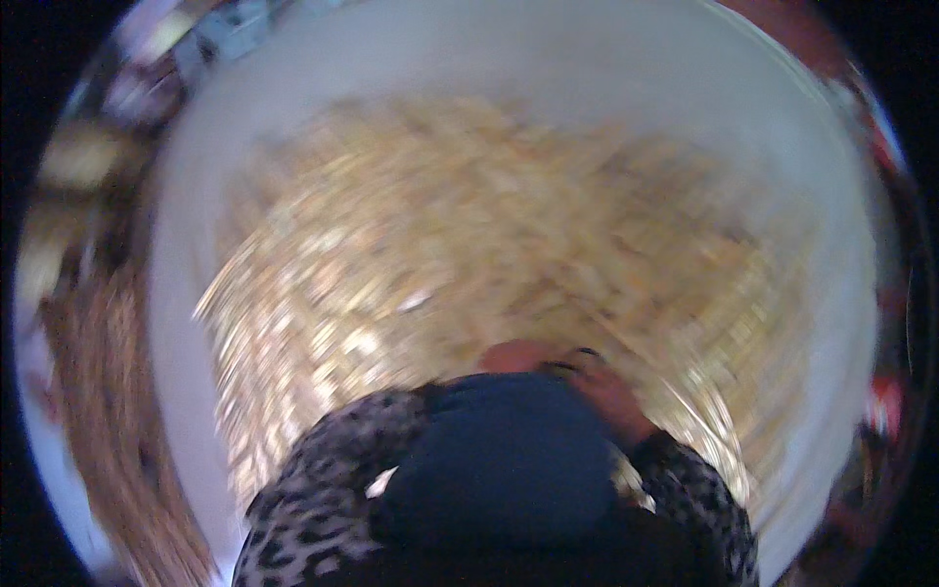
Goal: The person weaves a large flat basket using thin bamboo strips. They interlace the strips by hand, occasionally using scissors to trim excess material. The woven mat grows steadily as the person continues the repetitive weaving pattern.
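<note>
Both of my hands are close together low in the middle, over a wide spread of straw-coloured strips (469, 225). My left hand (514, 355) shows only in part above a dark blue cloth shape (499, 460) that hides the rest. Beside it, my right hand (611, 394) is bent inward with its fingers curled, blurred by motion. A thin dark curved thing (585, 352) shows at its fingers, too smeared to name. Spotted grey and black sleeves (337, 460) cover both forearms. Whether either hand grips a strip cannot be made out.
The strips lie on a pale grey sheet or container surface (489, 49) with a rounded edge. A long bundle of brown stalks (117, 421) stands at the left edge. Blurred light-blue things (230, 34) are at the far left, and a red thing (883, 406) is at the right.
</note>
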Tool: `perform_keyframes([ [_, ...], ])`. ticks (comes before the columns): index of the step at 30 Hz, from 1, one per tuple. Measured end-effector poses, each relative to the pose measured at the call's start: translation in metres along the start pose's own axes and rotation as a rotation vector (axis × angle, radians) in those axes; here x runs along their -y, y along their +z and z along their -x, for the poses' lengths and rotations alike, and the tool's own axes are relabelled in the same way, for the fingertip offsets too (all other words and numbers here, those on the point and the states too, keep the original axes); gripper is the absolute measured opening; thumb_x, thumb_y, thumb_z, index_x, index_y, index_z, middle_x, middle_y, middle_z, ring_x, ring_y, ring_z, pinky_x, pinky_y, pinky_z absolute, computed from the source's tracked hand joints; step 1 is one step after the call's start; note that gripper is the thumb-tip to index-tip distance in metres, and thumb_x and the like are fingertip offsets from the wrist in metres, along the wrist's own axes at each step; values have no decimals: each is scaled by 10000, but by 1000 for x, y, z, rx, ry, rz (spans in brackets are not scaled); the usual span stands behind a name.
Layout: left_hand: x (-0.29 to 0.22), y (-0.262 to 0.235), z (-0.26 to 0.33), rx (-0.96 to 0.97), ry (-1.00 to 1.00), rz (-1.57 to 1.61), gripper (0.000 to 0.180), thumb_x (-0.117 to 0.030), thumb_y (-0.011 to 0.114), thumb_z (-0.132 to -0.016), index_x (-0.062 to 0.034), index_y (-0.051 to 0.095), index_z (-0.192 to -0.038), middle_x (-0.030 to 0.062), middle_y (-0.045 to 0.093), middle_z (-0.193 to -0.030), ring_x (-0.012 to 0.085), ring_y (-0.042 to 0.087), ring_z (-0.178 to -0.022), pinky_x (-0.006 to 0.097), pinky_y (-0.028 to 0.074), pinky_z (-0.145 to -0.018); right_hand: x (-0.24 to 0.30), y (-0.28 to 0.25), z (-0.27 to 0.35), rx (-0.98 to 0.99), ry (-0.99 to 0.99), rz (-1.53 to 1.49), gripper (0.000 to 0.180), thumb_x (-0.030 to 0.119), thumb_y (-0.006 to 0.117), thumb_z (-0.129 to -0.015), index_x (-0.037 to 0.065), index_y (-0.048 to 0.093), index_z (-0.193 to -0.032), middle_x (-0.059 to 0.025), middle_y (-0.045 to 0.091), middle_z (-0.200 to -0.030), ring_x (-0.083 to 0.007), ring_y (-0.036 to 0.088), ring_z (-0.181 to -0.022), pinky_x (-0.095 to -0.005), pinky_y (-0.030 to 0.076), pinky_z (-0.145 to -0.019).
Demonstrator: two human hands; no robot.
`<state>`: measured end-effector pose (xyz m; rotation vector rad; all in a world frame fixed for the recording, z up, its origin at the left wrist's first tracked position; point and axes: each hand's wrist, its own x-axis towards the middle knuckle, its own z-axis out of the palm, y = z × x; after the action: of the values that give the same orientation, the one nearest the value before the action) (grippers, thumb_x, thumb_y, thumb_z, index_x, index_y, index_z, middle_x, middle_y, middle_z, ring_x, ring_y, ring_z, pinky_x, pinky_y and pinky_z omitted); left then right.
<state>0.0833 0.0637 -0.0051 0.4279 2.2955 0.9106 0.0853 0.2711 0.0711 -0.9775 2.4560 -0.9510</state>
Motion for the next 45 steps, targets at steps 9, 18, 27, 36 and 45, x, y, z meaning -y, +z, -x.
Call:
perform_keyframes([
  [9,-37,-51,-6,-48,-39,76,368,-154,687,-716,-46,611,-1060,143,681,-953,288,668,-881,365,520,-789,-37,-15,25,-179,19,382,219,142,549,-818,25,558,-1003,-152,555,-989,-309,560,-981,-406,469,-838],
  [18,-159,-79,-105,-53,736,-171,317,-85,626,-800,-4,585,-1104,155,668,-951,273,662,-884,363,525,-777,-57,-128,155,-125,486,5,239,165,579,-802,49,571,-1011,-191,624,-898,-404,629,-840,-497,507,-721],
  [27,-316,-15,-232,385,732,-365,274,-185,605,-884,-5,614,-1089,114,673,-907,211,658,-804,346,519,-714,-147,-117,366,-712,1220,-364,727,708,520,-824,-14,606,-845,-143,619,-689,-290,618,-634,-398,478,-606],
  [36,-397,196,-334,610,140,206,338,-159,618,-906,-34,556,-1215,65,643,-1024,177,646,-910,333,538,-715,-169,-103,455,-1149,1043,-941,523,623,610,-837,101,583,-864,29,515,-691,-58,483,-567,-208,375,-495],
  [45,-425,269,-369,398,-102,305,313,-263,712,-834,-60,577,-1030,59,572,-995,222,580,-903,408,522,-729,-190,-90,480,-993,1051,-856,545,621,554,-873,79,586,-926,5,553,-759,-71,498,-651,-227,391,-549],
])
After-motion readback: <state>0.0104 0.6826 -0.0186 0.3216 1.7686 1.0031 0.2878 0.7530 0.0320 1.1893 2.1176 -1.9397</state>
